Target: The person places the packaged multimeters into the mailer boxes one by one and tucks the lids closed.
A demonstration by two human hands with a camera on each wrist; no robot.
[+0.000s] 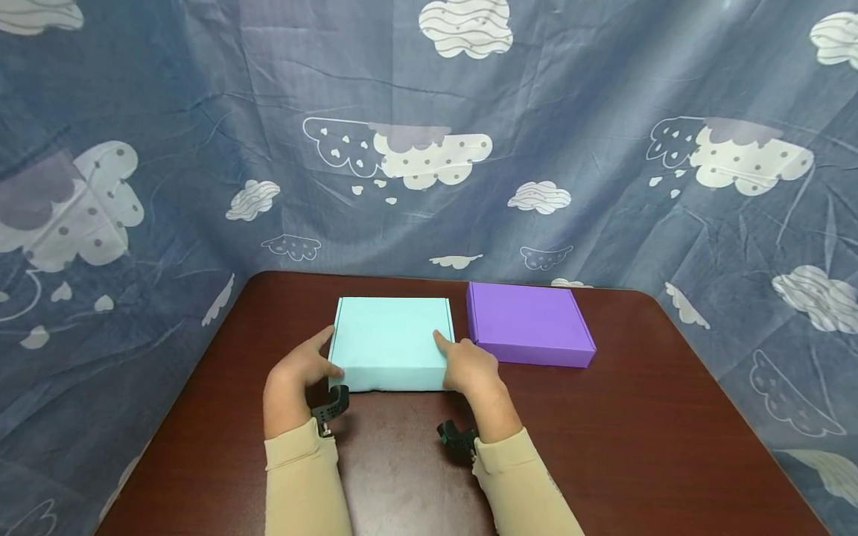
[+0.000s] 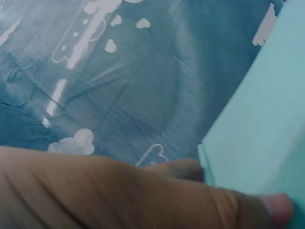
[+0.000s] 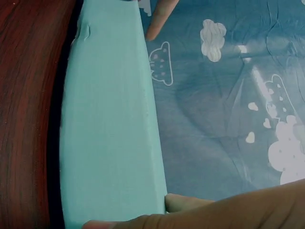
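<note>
A flat mint-green cardboard box [image 1: 392, 335], lid closed, is between both hands near the back of the table. My left hand [image 1: 302, 366] holds its left side, thumb on the front face by the corner and index finger stretched along the side edge. At the front right corner, my right hand [image 1: 473, 368] grips the box with the index finger at the lid's right edge. In the left wrist view, the left thumb presses the mint box [image 2: 262, 119]. The right wrist view shows the long front face of the box [image 3: 109, 114], with a dark shadow along its bottom edge.
Just right of the mint box lies a closed purple box [image 1: 529, 316], slightly angled, close to the right hand. Both stand on a dark reddish-brown wooden table [image 1: 637, 439]. A blue cloud-print curtain [image 1: 402, 231] hangs behind the table and along its sides.
</note>
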